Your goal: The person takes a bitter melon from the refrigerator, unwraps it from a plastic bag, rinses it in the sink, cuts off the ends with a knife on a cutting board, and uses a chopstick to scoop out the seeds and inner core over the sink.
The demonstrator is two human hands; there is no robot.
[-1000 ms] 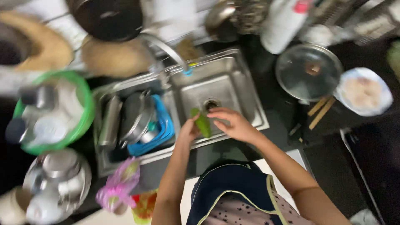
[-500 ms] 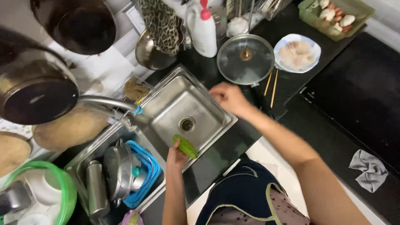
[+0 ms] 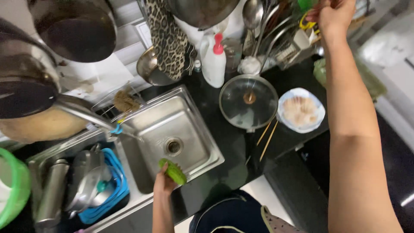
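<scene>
Your left hand (image 3: pixel 164 183) holds a green cucumber (image 3: pixel 173 171) over the near rim of the sink (image 3: pixel 194 142), fingers wrapped around its lower end so the rest sticks up and to the right, tilted. The cucumber hangs just in front of the drain (image 3: pixel 173 146), apart from the basin floor. Your right hand (image 3: pixel 332 15) is raised far across the counter (image 3: pixel 224 142) at the utensil rack (image 3: pixel 284 45), fingers curled near some yellow and green items there; whether they grip anything you cannot tell. Below that arm sit a glass lid (image 3: pixel 248 102), a plate (image 3: pixel 301 110) of pale food and a pair of chopsticks (image 3: pixel 267 137). A white bottle (image 3: pixel 214 62) with a red cap stands behind the sink. The faucet (image 3: pixel 92 118) reaches over the basin's left side.
</scene>
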